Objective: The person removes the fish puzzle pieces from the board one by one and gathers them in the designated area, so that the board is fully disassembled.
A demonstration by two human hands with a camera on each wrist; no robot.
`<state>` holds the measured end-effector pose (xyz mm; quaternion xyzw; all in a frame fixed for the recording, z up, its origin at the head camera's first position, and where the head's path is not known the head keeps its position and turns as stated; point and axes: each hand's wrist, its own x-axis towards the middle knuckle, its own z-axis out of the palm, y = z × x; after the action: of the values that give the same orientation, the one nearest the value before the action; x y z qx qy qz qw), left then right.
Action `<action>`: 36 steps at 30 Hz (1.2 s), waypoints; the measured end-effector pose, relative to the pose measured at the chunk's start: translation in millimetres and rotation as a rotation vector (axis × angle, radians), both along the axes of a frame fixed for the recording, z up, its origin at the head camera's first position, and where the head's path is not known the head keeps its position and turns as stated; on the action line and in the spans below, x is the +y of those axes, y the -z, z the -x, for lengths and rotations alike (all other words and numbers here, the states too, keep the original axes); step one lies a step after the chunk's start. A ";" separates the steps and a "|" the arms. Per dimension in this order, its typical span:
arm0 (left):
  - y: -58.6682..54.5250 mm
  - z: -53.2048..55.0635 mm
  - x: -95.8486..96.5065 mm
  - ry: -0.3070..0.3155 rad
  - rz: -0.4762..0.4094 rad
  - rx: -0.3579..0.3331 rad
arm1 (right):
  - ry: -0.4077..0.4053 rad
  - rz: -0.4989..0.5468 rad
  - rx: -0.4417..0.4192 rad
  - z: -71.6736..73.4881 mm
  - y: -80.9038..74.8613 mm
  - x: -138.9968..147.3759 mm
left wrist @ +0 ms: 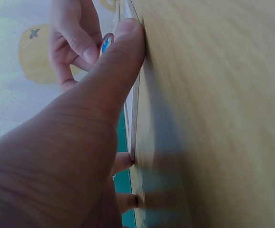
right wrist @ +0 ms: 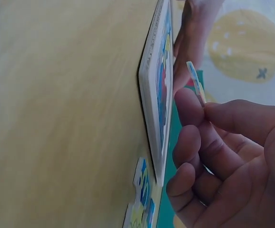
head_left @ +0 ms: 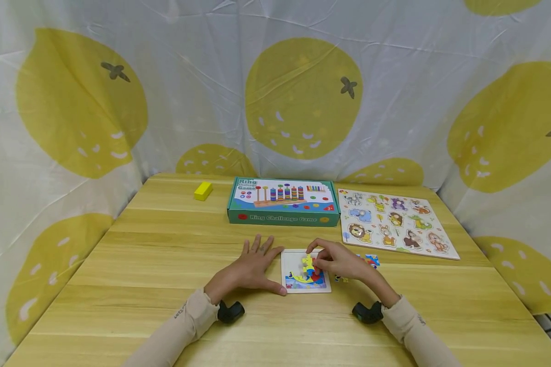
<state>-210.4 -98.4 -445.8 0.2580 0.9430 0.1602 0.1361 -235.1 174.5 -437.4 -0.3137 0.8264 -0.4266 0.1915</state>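
A small jigsaw tray (head_left: 307,291) with a pale frame lies on the table, partly filled with a yellow, red and blue picture. My left hand (head_left: 250,267) spreads along its left side, the thumb at the near left corner and the index finger at the far left one. Over the tray's right part is my right hand (head_left: 344,261). Between thumb and index finger it pinches a puzzle piece (right wrist: 196,80), tilted up above the tray in the right wrist view. Loose puzzle pieces (right wrist: 142,187) lie beside the tray, partly hidden under the right hand in the head view.
Behind the tray stands a green Ring Challenge Game box (head_left: 282,219). An animal peg puzzle board (head_left: 397,224) lies at the right, close to the box. A yellow block (head_left: 203,191) sits at the back left. A lemon-print cloth (head_left: 202,102) hangs behind the wooden table (head_left: 133,285).
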 end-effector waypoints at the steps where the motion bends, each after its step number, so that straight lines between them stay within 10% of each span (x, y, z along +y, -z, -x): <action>1: 0.0 -0.1 -0.1 0.001 -0.001 0.003 | 0.003 -0.006 0.004 -0.9 -0.2 1.9; 36: -2.9 -2.5 -1.0 0.003 -0.015 0.001 | 0.109 0.050 -0.041 -20.7 0.9 80.1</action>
<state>-207.9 -99.4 -442.9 0.2605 0.9415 0.1667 0.1341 -214.4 254.6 -438.3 -0.2641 0.8274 -0.4631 0.1768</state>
